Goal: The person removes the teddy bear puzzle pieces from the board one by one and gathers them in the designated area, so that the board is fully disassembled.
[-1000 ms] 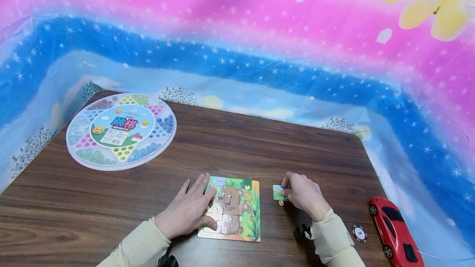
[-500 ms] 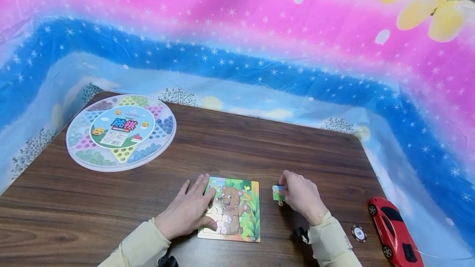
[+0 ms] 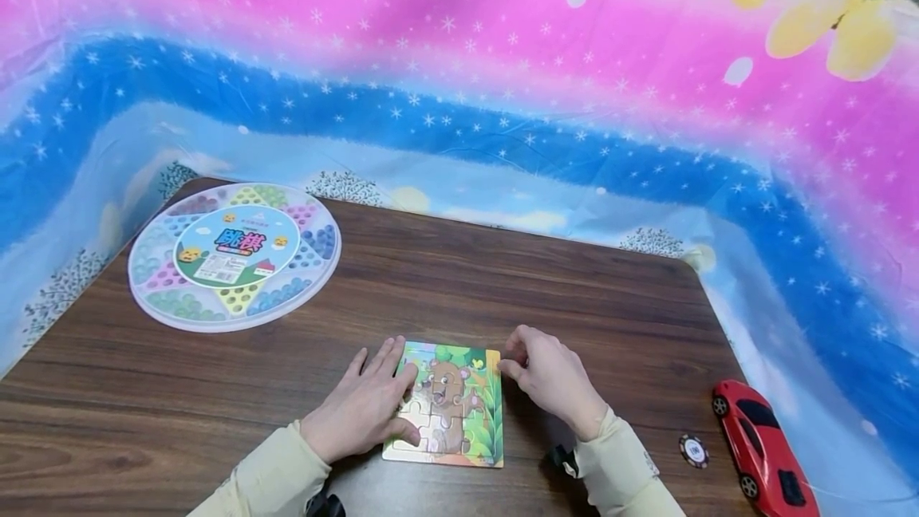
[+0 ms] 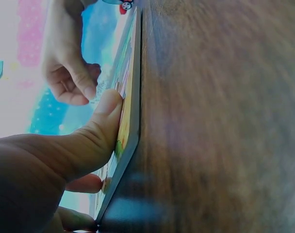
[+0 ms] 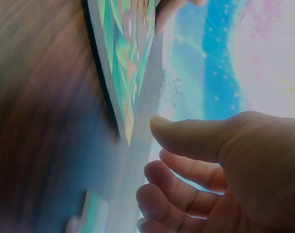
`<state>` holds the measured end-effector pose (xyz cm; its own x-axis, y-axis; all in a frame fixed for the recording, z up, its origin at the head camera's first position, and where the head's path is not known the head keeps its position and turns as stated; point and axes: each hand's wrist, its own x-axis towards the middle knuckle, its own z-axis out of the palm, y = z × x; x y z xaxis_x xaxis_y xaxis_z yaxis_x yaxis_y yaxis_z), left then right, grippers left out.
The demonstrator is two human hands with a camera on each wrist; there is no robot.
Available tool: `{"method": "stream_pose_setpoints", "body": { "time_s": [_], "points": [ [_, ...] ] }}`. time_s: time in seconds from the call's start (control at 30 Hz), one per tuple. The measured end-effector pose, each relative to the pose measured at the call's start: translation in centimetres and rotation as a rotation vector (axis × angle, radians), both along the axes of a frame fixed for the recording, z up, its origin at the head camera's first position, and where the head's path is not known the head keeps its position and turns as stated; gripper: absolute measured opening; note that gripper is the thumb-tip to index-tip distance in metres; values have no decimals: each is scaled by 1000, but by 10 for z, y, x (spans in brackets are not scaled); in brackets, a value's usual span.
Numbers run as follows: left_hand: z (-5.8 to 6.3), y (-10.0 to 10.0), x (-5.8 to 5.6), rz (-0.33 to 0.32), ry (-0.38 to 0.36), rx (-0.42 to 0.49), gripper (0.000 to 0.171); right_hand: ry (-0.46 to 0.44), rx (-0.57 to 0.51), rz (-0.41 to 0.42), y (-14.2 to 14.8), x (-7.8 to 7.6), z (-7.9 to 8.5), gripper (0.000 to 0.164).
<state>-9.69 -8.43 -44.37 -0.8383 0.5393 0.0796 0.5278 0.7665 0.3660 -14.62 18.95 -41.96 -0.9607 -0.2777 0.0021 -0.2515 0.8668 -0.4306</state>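
A square jigsaw puzzle [image 3: 483,421] with a brown bear among green leaves lies flat on the wooden table. My left hand [image 3: 366,405] rests spread across its left side, thumb over the lower left part, hiding some of the picture. In the left wrist view the thumb [image 4: 101,124] presses on the puzzle near its edge. Beside the upper right edge hovers my right hand [image 3: 556,381], fingers loosely bent and nothing between them. A loose puzzle piece [image 5: 95,213], green and light blue, lies on the table below that hand in the right wrist view; the head view hides it.
A round Chinese checkers set [image 3: 237,258] with marbles sits at the back left. To the right are a poker chip [image 3: 694,451] and a red toy car [image 3: 764,449] near the table edge. A printed pink and blue cloth [image 3: 459,110] hangs behind the table [image 3: 459,278].
My right hand has let go of the loose piece and moved left, closer to the puzzle's right edge. My left hand stays in the same place on the puzzle.
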Motion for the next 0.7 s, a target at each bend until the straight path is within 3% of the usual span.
{"method": "stream_pose_setpoints", "body": {
  "time_s": [0.7],
  "points": [
    [1,1,-1,16,-31,-22,53,8,100,215,-37,4,-11,29]
  ]
}}
